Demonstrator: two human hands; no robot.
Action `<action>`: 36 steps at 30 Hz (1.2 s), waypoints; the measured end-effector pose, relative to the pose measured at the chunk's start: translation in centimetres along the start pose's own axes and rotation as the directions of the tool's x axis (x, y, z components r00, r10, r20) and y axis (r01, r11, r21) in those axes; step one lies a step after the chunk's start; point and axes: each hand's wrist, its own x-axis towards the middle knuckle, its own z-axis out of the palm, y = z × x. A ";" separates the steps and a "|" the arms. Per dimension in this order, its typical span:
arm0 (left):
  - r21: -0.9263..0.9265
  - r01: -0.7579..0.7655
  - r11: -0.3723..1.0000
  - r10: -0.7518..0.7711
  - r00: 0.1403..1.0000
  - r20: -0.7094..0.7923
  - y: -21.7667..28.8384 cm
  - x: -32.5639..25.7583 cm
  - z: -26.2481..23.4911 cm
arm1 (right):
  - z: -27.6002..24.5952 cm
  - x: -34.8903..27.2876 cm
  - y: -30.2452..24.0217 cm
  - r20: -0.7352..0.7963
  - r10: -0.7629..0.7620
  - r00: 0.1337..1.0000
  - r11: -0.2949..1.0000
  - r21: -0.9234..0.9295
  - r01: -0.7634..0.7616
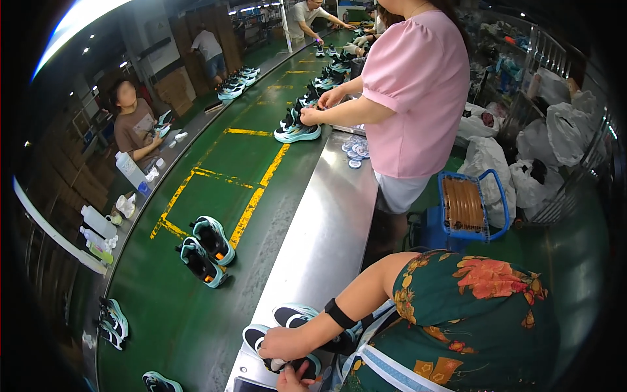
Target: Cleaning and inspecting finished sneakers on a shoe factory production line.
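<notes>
Low in the picture, a black, white and pale teal sneaker (253, 336) lies on the metal ledge (326, 242) beside the belt. My right hand (285, 343), below a black wristband, is closed over this sneaker's upper, and its fingertips are partly hidden. My left hand (294, 381) comes in from the lower edge, with thumb and fingers closed on the sneaker's near side. A matching sneaker (290, 315) rests just behind, partly covered by my right forearm. On the green belt (196, 294), a pair of similar sneakers (212, 238) stands farther left.
Ahead, a person in pink (418, 91) handles sneakers (297, 130) at the belt, beside round discs (356, 149). Across it, another person (137, 124) holds a shoe near white bottles (98, 222). A blue-framed seat (465, 202) and white bags (490, 170) stand right.
</notes>
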 end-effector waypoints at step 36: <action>-0.525 -0.003 0.851 0.015 1.000 0.019 -3.6 0.2 -2.9 | -2.2 3.7 -1.1 0.443 -0.171 0.880 0.935 0.354 0.004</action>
